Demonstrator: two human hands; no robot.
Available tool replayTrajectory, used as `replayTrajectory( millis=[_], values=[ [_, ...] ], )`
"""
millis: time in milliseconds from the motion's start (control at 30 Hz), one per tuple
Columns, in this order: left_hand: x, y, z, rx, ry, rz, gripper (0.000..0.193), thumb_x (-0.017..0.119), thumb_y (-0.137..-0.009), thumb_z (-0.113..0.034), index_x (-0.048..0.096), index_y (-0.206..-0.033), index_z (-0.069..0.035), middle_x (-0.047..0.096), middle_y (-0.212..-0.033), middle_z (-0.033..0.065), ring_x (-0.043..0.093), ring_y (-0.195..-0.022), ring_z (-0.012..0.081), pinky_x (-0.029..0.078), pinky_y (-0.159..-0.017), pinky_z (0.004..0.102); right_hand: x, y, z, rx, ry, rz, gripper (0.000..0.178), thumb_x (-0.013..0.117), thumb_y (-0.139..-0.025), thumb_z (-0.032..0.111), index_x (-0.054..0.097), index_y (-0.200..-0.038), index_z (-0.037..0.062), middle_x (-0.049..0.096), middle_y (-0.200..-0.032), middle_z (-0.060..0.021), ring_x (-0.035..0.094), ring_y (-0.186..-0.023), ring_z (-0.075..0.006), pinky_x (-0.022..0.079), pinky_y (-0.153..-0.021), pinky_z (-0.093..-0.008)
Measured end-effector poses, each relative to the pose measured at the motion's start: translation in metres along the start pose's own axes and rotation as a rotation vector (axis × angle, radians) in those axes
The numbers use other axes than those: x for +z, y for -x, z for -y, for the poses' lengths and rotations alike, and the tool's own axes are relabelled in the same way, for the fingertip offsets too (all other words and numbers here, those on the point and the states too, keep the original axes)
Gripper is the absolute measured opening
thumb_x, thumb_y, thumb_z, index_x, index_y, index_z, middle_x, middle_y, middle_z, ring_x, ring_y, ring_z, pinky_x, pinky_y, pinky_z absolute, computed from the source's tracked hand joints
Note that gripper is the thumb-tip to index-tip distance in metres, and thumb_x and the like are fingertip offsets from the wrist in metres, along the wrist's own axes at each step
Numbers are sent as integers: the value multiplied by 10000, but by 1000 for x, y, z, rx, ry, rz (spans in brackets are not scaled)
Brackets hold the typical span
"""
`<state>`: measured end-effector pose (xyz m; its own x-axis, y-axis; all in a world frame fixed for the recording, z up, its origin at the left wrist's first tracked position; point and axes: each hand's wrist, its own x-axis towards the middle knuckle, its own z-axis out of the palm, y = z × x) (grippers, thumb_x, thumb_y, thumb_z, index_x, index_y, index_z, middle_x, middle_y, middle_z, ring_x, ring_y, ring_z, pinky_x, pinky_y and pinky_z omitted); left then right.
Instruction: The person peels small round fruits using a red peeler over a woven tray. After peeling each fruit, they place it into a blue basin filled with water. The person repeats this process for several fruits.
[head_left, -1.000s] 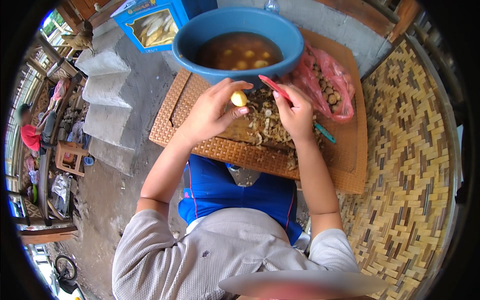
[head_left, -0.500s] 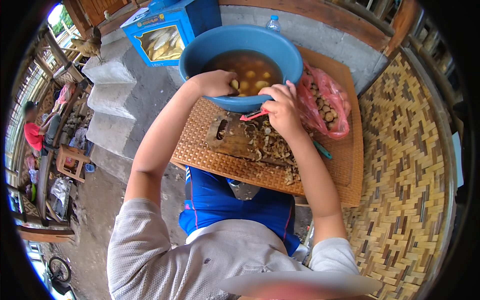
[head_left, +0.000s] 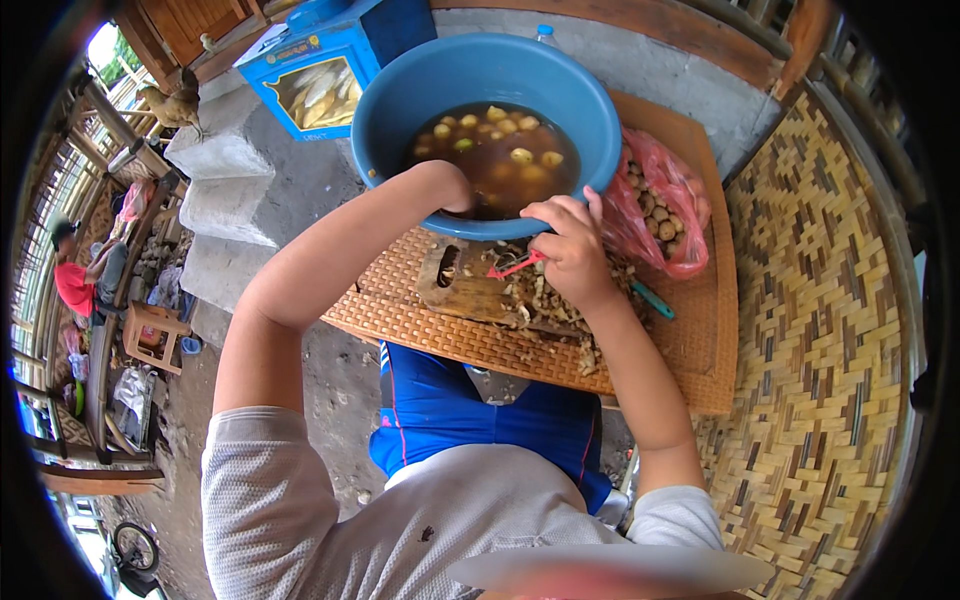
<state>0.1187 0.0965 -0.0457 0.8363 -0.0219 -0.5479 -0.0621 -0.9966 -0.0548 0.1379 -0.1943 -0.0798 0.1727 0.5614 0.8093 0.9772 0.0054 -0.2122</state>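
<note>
My left hand (head_left: 453, 190) dips into the brown water of a large blue basin (head_left: 380, 130), and its fingers are hidden below the surface. Peeled potatoes (head_left: 521, 156) sit in the water around and beyond it. At the basin's near right rim, my right hand (head_left: 572, 243) is closed round a red peeler (head_left: 514, 265), its fingers also resting on the rim. Below the basin lies a wooden cutting board (head_left: 462, 290) strewn with potato peelings (head_left: 545, 305). A red plastic bag (head_left: 688, 262) of small unpeeled potatoes (head_left: 657, 214) stands to the right.
A teal-handled tool (head_left: 653, 299) lies on the woven table (head_left: 690, 350), right of the peelings. A blue box (head_left: 375, 45) with a clear window and a bottle (head_left: 546, 36) stand behind. Concrete steps (head_left: 225, 150) rise at left; a person in red (head_left: 75, 285) sits farther off.
My left hand has gone deeper into the water, and a potato visible at its fingers is now out of sight. My right hand keeps the peeler at the rim. The view has shifted slightly.
</note>
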Motion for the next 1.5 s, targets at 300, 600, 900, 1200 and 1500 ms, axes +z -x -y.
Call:
replayTrajectory(
  millis=[300,600,900,1200,1500],
  values=[
    [-7,22,12,178,665,-457,480,864,-890,-15,660,-1322,-55,763,-1234,70,700,-1197,229,537,-1060,372,1,-1,1,0,1,1,179,769,-699,-75,665,-632,54,762,-1212,-18,673,-1169,-272,291,-1221,-600],
    [-19,41,1,505,1302,-482,445,874,-841,91,693,-1219,-60,730,-1184,17,692,-1132,148,550,-1060,324,3,-1,-1,-4,9,-1,190,782,-697,-71,661,-632,60,759,-1215,-13,671,-1175,-270,297,-1222,-606],
    [-20,44,-6,452,1150,-456,433,901,-897,-59,743,-1301,-58,774,-1208,34,712,-1123,141,559,-1044,317,2,0,-3,-16,37,23,132,771,-715,-41,734,-674,79,735,-1221,11,645,-1210,-252,302,-1228,-632],
    [-22,49,-11,400,1047,-478,472,874,-916,-67,752,-1372,-52,786,-1245,60,725,-1138,152,555,-1064,320,4,-2,-3,-9,19,9,134,767,-716,-45,726,-666,72,738,-1216,6,647,-1215,-256,308,-1224,-638],
    [-27,56,-11,383,1492,-345,438,668,-1032,-42,650,-1464,31,752,-1265,117,750,-1088,160,600,-1012,304,4,-2,-3,-19,43,6,134,766,-716,-42,720,-661,70,736,-1215,2,648,-1214,-257,313,-1221,-638]
  ],
)
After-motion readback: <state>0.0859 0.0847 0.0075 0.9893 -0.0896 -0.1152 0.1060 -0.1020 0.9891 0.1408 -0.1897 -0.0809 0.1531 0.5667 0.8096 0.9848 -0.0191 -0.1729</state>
